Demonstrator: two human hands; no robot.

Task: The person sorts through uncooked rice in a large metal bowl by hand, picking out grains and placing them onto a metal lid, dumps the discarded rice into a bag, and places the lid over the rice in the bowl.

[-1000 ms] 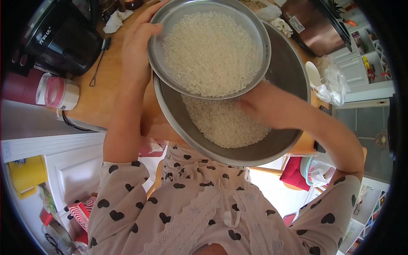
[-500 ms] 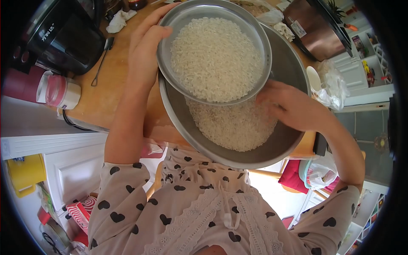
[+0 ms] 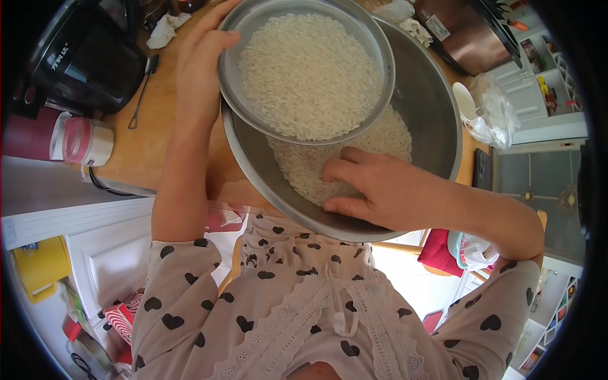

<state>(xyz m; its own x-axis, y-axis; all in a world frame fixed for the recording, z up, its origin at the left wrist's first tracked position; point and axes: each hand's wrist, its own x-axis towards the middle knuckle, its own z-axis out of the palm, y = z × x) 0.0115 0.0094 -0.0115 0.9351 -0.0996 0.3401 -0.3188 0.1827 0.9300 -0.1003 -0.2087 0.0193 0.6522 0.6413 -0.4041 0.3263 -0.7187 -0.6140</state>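
A shallow round metal dish heaped with white rice is tipped toward me. My left hand grips its left rim, thumb over the edge and the other fingers mostly hidden behind it. Below the dish stands a large metal basin with more rice in its bottom. My right hand is inside the basin, fingers curled into this rice and thumb bent toward them. Its fingertips are partly buried, and some grains show between thumb and forefinger.
On the wooden table, a black appliance, a thin-handled utensil and a pink-and-white jar are at left. A copper-coloured pot, a white cup, plastic bags and a dark phone-like object are at right.
My right hand has moved from the basin's right side down and left into the rice near the front. The dish, still in my left hand, appears slightly farther up and left in view.
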